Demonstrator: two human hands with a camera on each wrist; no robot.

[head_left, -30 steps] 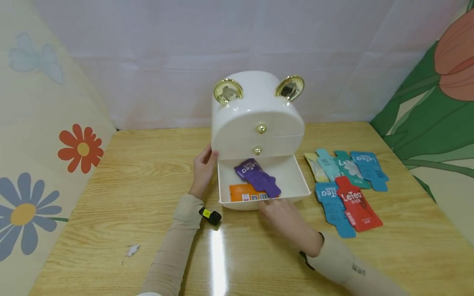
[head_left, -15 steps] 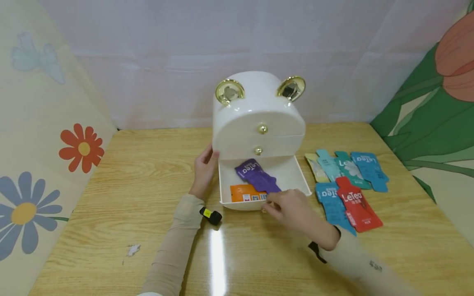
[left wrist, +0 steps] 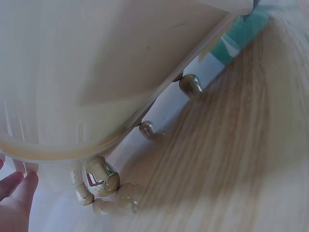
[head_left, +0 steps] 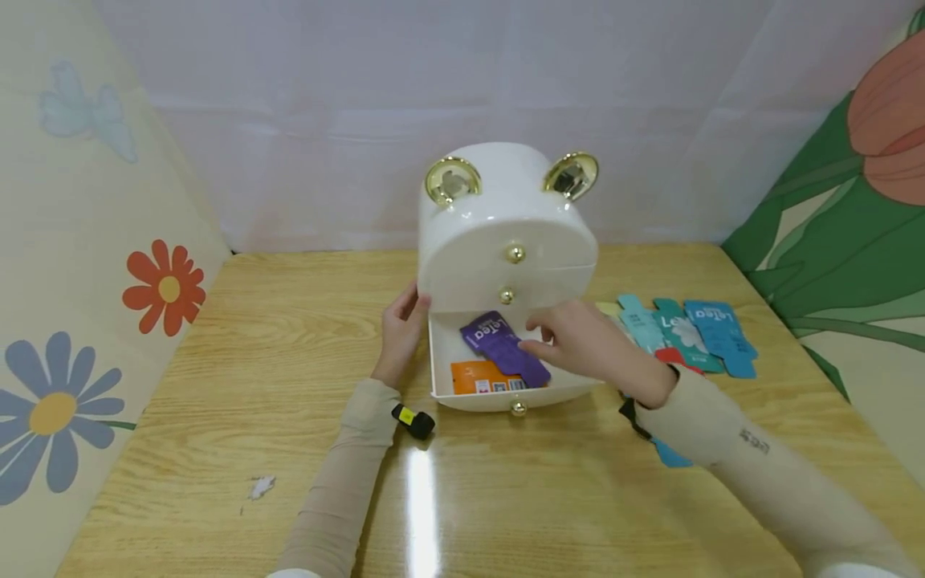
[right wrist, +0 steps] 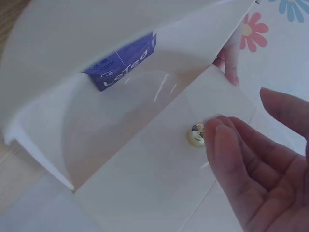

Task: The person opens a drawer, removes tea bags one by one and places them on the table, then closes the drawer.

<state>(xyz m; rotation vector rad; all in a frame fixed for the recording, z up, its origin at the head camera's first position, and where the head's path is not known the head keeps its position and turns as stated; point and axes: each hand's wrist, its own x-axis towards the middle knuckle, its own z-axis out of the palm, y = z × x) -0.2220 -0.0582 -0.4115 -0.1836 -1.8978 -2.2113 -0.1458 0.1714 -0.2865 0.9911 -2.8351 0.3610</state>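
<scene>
A white cabinet (head_left: 462, 269) with gold ears stands on the table, its bottom drawer (head_left: 470, 401) pulled out. Inside the drawer lie a purple LeTea sachet (head_left: 506, 349) and an orange sachet (head_left: 473, 376), the purple one partly over the orange. My left hand (head_left: 400, 335) rests against the cabinet's left side; its fingertips touch the wall in the left wrist view. Over the drawer's right part hovers my right hand (head_left: 584, 341), holding nothing. In the right wrist view its fingers are loosely bent, thumb apart, near a gold knob (right wrist: 195, 135) on the cabinet's front.
Right of the cabinet, several sachets lie overlapping: light blue (head_left: 639, 321), teal (head_left: 682, 335), blue (head_left: 717, 331), and a red one (head_left: 674, 356) mostly behind my right arm. A white scrap or chip (head_left: 262, 486) marks the table's left front. Painted panels stand at both sides.
My right hand has left the gold knob on the drawer's front and risen up and back over the drawer, uncovering that knob. My left hand keeps its place on the cabinet.
</scene>
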